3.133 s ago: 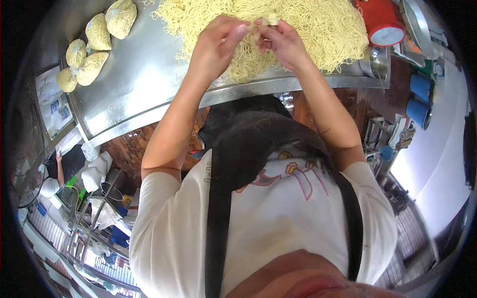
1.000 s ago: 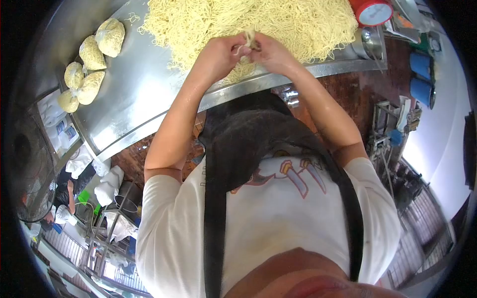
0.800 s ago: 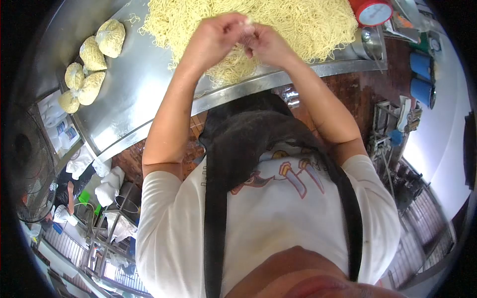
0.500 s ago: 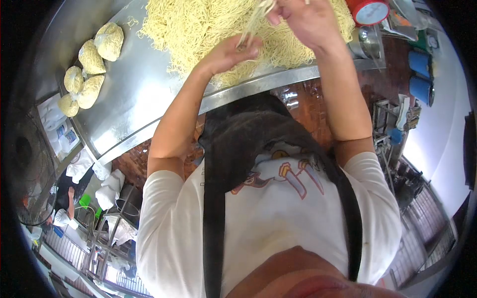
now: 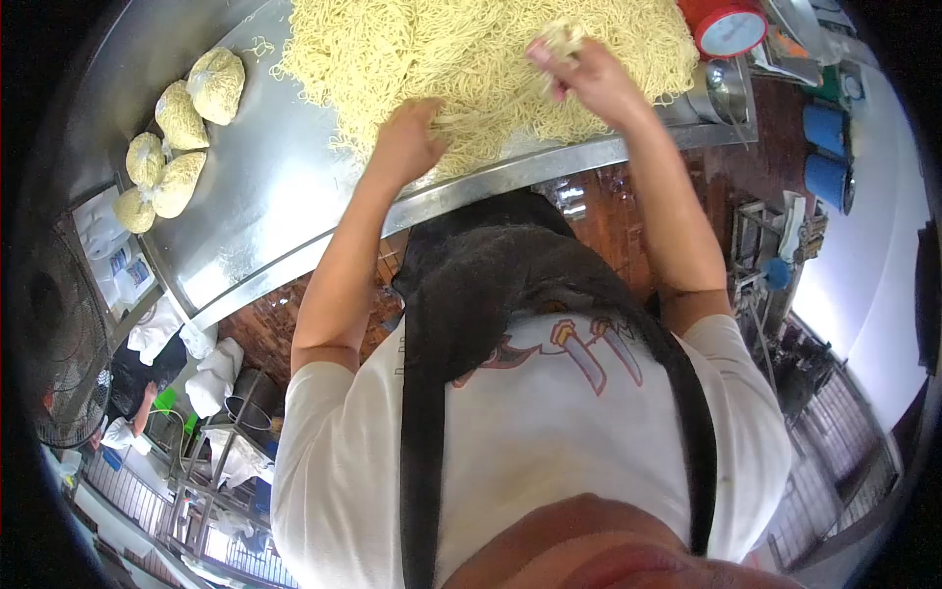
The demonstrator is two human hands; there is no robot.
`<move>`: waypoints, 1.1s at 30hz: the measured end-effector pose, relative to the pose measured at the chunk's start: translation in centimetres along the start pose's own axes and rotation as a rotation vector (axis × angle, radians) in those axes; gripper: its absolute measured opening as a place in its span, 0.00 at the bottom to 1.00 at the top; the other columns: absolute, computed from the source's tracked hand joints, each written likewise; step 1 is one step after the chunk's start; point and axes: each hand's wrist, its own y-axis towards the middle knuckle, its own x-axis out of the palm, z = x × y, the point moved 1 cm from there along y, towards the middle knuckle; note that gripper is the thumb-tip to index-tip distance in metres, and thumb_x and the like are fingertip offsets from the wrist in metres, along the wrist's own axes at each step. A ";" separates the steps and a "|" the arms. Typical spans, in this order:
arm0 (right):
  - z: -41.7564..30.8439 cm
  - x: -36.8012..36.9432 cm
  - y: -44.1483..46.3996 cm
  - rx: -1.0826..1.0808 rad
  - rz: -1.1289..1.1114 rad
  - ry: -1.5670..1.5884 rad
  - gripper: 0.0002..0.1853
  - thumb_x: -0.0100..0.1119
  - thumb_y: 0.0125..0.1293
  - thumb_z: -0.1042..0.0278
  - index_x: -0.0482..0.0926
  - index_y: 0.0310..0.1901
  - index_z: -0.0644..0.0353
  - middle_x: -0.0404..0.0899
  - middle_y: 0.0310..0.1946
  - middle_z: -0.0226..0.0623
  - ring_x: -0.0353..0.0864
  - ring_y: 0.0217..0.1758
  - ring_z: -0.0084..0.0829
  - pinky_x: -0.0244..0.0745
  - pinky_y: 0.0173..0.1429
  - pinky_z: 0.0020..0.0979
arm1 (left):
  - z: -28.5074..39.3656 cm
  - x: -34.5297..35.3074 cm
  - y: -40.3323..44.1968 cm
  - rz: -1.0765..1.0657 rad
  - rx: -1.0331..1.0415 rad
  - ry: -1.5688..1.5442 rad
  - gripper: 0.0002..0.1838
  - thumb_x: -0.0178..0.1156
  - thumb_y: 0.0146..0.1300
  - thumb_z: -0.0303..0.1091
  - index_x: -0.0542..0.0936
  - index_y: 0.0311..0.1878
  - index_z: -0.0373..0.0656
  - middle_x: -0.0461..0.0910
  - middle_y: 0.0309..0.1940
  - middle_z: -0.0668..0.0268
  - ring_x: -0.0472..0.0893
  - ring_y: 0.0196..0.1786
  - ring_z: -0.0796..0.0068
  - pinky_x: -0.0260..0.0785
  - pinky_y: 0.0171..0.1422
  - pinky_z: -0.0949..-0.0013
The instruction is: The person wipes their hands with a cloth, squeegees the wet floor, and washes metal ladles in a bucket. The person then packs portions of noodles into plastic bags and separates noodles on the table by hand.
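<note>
A large heap of yellow noodles covers the far part of a metal table. My right hand is raised over the heap's right side, its fingers closed round a bunch of noodles. At the near left edge of the heap, my left hand curls its fingers round pale strands, partly hidden by the back of the hand. Between both hands runs a stretched, blurred pale band; it looks like noodles, though I cannot rule out thin plastic.
On the left of the metal table lie several clear bags filled with noodles. A red container and a metal bowl stand at the right end. A caged fan is at far left. Another person's arm shows beyond it.
My left hand has moved left and down, closing on the strands. My right hand has come down slightly toward me. The pale band between them now lies flatter and longer.
</note>
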 end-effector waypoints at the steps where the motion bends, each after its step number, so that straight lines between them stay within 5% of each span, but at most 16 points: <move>1: 0.2 1.1 0.1 0.014 -0.044 0.006 0.32 0.60 0.67 0.32 0.83 0.43 0.62 0.79 0.22 0.32 0.79 0.26 0.24 0.74 0.34 0.31 | 0.2 0.9 0.6 -0.009 0.036 0.027 0.11 0.62 0.59 0.27 0.85 0.45 0.43 0.83 0.43 0.55 0.81 0.51 0.50 0.74 0.55 0.54; 7: 3.2 5.6 0.6 0.040 -0.116 0.021 0.34 0.61 0.67 0.32 0.81 0.43 0.64 0.78 0.18 0.34 0.77 0.21 0.24 0.71 0.28 0.32 | -0.2 5.4 2.2 -0.054 0.114 0.324 0.12 0.59 0.56 0.23 0.87 0.42 0.46 0.78 0.34 0.59 0.80 0.43 0.54 0.75 0.49 0.54; 11: 3.3 6.1 -0.1 -0.056 -0.128 0.066 0.30 0.62 0.68 0.35 0.81 0.47 0.61 0.79 0.20 0.36 0.78 0.22 0.26 0.73 0.30 0.32 | -1.2 5.9 2.1 -0.071 0.094 0.158 0.06 0.62 0.59 0.27 0.86 0.38 0.43 0.78 0.35 0.56 0.81 0.42 0.53 0.74 0.47 0.54; 15: 3.1 7.3 -0.7 -0.082 -0.275 0.097 0.25 0.69 0.64 0.44 0.83 0.56 0.50 0.85 0.45 0.46 0.85 0.47 0.46 0.78 0.52 0.41 | 3.0 1.3 1.6 -0.120 -0.042 -0.143 0.07 0.65 0.62 0.30 0.85 0.42 0.39 0.81 0.40 0.54 0.82 0.43 0.55 0.74 0.48 0.58; 17: 3.4 8.5 -0.8 -0.341 -0.215 0.058 0.21 0.66 0.67 0.47 0.83 0.55 0.49 0.85 0.45 0.47 0.84 0.48 0.50 0.78 0.54 0.43 | 6.0 -1.0 2.6 -0.096 -0.044 -0.227 0.08 0.65 0.63 0.29 0.86 0.44 0.39 0.82 0.42 0.54 0.83 0.44 0.57 0.74 0.49 0.61; 19: 2.3 8.1 -0.5 -0.290 -0.260 0.063 0.21 0.65 0.67 0.48 0.82 0.54 0.53 0.85 0.45 0.49 0.84 0.48 0.50 0.78 0.54 0.43 | 8.0 -2.8 2.9 -0.096 -0.043 -0.266 0.08 0.65 0.64 0.29 0.86 0.45 0.40 0.83 0.43 0.56 0.83 0.44 0.60 0.74 0.50 0.63; 22: 2.9 8.7 0.1 -0.105 -0.115 0.365 0.13 0.64 0.70 0.62 0.82 0.51 0.58 0.84 0.43 0.34 0.82 0.43 0.25 0.77 0.49 0.30 | 7.4 -3.5 4.0 0.069 0.128 -0.494 0.15 0.62 0.68 0.31 0.82 0.56 0.41 0.83 0.48 0.59 0.82 0.54 0.59 0.73 0.59 0.62; 25: 1.3 6.5 0.4 -0.271 -0.087 0.608 0.12 0.62 0.74 0.62 0.80 0.51 0.60 0.83 0.42 0.31 0.81 0.44 0.23 0.77 0.48 0.29 | 5.7 -0.6 4.4 0.155 0.000 -1.024 0.27 0.61 0.72 0.42 0.71 0.69 0.41 0.77 0.60 0.59 0.75 0.65 0.62 0.66 0.70 0.60; 27: -0.9 4.7 -0.4 -0.096 -0.070 0.781 0.12 0.59 0.76 0.58 0.79 0.48 0.58 0.81 0.38 0.29 0.78 0.39 0.22 0.75 0.39 0.29 | 5.9 0.5 3.9 -0.158 -0.068 -1.036 0.43 0.48 0.73 0.68 0.64 0.74 0.40 0.68 0.70 0.55 0.66 0.74 0.61 0.55 0.78 0.58; 28: -1.9 3.5 -0.7 -0.016 -0.089 0.873 0.12 0.60 0.76 0.56 0.78 0.48 0.57 0.80 0.37 0.28 0.77 0.38 0.22 0.74 0.37 0.29 | 4.3 3.0 3.4 -0.246 -0.029 -1.106 0.41 0.44 0.74 0.69 0.68 0.71 0.39 0.76 0.61 0.57 0.70 0.69 0.64 0.56 0.77 0.58; 33: -3.9 -1.5 -0.5 0.142 0.015 1.191 0.14 0.62 0.74 0.52 0.79 0.46 0.55 0.77 0.37 0.30 0.71 0.34 0.20 0.68 0.31 0.26 | -0.6 6.2 1.2 -0.410 -0.194 -0.863 0.28 0.49 0.78 0.57 0.80 0.54 0.38 0.81 0.37 0.66 0.79 0.47 0.68 0.69 0.59 0.63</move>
